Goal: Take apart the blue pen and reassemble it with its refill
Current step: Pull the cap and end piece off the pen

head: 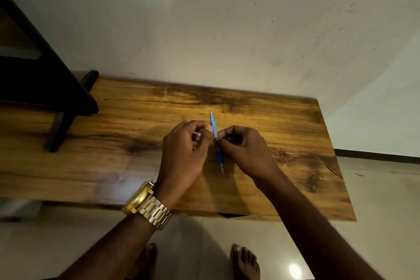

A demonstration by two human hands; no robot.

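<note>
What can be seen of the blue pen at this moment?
The blue pen looks like plastic: a light blue upper barrel and a darker blue grip section, ending in a small tip that points toward the person. It appears to be in one piece, held over the wooden table, running nearly straight away from the camera. The left hand pinches its middle from one side and the right hand from the other. Its middle is hidden by fingers; whether it touches the table cannot be told.

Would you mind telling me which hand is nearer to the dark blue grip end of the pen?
Right. The right hand pinches the blue pen just above its dark blue grip; the left hand holds higher, by the light blue barrel.
</note>
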